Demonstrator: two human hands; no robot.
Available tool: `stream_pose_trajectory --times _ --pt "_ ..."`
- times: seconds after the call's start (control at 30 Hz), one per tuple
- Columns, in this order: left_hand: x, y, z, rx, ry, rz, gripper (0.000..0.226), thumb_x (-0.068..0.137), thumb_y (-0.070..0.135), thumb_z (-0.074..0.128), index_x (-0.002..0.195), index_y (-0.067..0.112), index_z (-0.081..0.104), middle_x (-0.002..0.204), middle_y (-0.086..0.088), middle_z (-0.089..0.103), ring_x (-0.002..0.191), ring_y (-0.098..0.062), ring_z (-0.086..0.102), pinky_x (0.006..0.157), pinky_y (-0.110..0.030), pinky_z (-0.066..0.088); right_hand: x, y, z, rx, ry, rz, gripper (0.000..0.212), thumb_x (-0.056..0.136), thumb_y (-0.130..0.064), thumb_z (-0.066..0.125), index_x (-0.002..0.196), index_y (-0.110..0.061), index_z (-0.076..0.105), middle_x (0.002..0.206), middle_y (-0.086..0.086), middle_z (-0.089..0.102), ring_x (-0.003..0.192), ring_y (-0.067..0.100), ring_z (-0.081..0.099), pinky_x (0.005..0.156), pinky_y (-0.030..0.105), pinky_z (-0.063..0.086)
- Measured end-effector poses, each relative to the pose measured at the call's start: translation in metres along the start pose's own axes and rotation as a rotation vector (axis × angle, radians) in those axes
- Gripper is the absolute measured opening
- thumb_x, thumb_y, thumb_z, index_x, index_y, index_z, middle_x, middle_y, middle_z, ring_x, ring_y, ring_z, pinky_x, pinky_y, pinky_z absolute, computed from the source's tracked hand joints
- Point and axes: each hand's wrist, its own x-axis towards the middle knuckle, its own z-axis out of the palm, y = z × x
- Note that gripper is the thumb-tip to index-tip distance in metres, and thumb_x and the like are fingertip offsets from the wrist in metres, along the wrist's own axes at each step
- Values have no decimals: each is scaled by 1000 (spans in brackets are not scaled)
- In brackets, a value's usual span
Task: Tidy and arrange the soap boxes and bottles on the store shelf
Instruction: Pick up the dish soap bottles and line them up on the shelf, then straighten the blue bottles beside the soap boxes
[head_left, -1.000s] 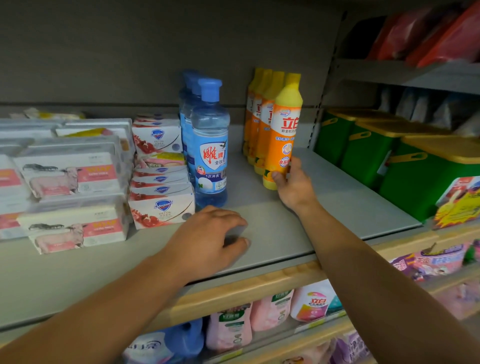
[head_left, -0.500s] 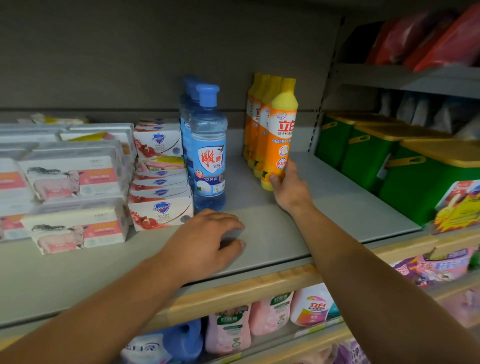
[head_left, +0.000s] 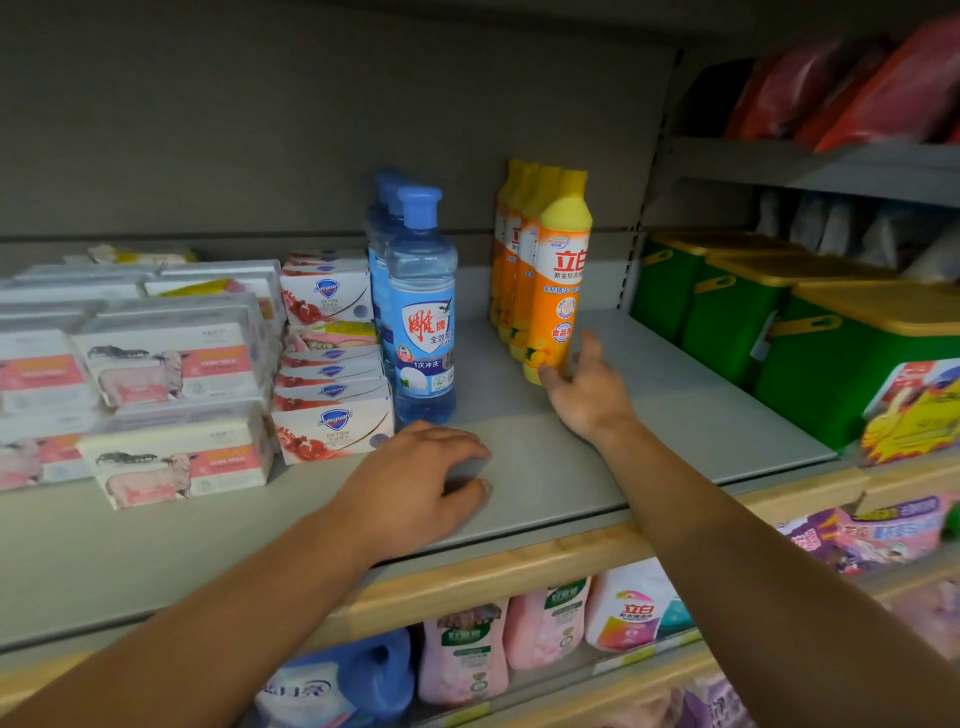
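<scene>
A row of orange dish-soap bottles (head_left: 558, 280) with yellow caps stands upright on the grey shelf (head_left: 675, 415), running toward the back wall. My right hand (head_left: 587, 395) is at the base of the front bottle; the thumb touches it and the fingers are spread loose beside it. To the left stands a row of blue bottles (head_left: 423, 317). Stacked Safeguard soap boxes (head_left: 332, 423) sit against them, with goat-milk soap boxes (head_left: 176, 460) further left. My left hand (head_left: 415, 478) rests palm down on the shelf in front of the blue bottles, holding nothing.
Green tubs with yellow lids (head_left: 826, 364) fill the shelf's right side. Red packages (head_left: 883, 88) lie on the upper right shelf. Pink and white detergent bottles (head_left: 462, 654) stand below the wooden shelf edge (head_left: 493, 577). Bare shelf lies between the two bottle rows.
My right hand has loosened its grip on the front orange bottle's base, and the fingers now spread. The left hand has stayed put on the shelf.
</scene>
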Motion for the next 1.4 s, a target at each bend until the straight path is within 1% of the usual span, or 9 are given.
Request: stream_pose_trajectory --times 0.2,0.33,0.43,0.6,0.77,0.9,1.2,1.27,1.4 --pt "-3 9 -10 -10 49 7 34 88 39 62 119 26 64 121 8 65 113 -15 56 94 -35 47 -58 18 -26 -249 -52 -91 63 96 -51 48 149 -18 35 150 6 43 135 27 41 109 36 35" --pt "-6 17 -25 -102 314 -1 30 84 26 67 112 17 67 109 -1 68 97 -19 63 83 -34 51 -81 20 -28 -328 -47 -141 52 97 -52 44 139 -21 49 141 5 51 127 27 47 103 37 41" --pt "1 16 -42 -168 513 -98 35 84 25 70 118 20 62 111 2 63 90 -8 60 73 -25 50 -80 18 -26 -351 -24 -136 50 97 -52 41 136 -22 53 135 6 55 123 28 50 101 38 44" --pt "38 8 -73 -269 719 -335 56 82 31 74 130 20 48 117 13 44 99 -6 52 79 -21 44 -78 22 -25 -372 11 -158 42 96 -52 42 121 -25 62 121 4 62 111 28 55 91 37 47" --pt "77 1 -76 -447 487 -534 48 81 45 71 116 24 47 105 9 58 99 -19 63 86 -37 52 -77 23 -26 -371 20 -170 41 96 -53 43 119 -26 63 119 2 62 109 25 56 91 35 48" --pt "88 2 -64 -428 497 -568 42 79 45 71 107 24 47 108 1 65 96 -22 64 84 -38 52 -79 24 -25 -346 23 -174 40 96 -52 43 116 -25 64 117 3 63 108 26 56 91 36 49" --pt "58 27 -43 -670 589 -301 27 81 39 72 102 34 55 90 26 62 79 15 61 55 -4 45 -87 19 -29 -185 -10 -190 62 85 -69 38 133 -33 53 133 -5 57 119 19 55 98 38 46" --pt "58 31 -34 -838 606 -273 20 83 33 72 100 30 60 95 19 68 85 9 66 63 -9 51 -94 15 -34 -29 -17 -235 71 77 -74 37 134 -34 53 131 -10 60 117 11 57 99 38 48" --pt "61 38 -14 -1126 554 -313 19 86 29 70 102 21 65 99 5 74 90 -10 72 74 -30 59 -114 4 -32 346 -115 -292 59 73 -66 56 129 -48 49 118 -25 63 107 -3 61 93 26 52"
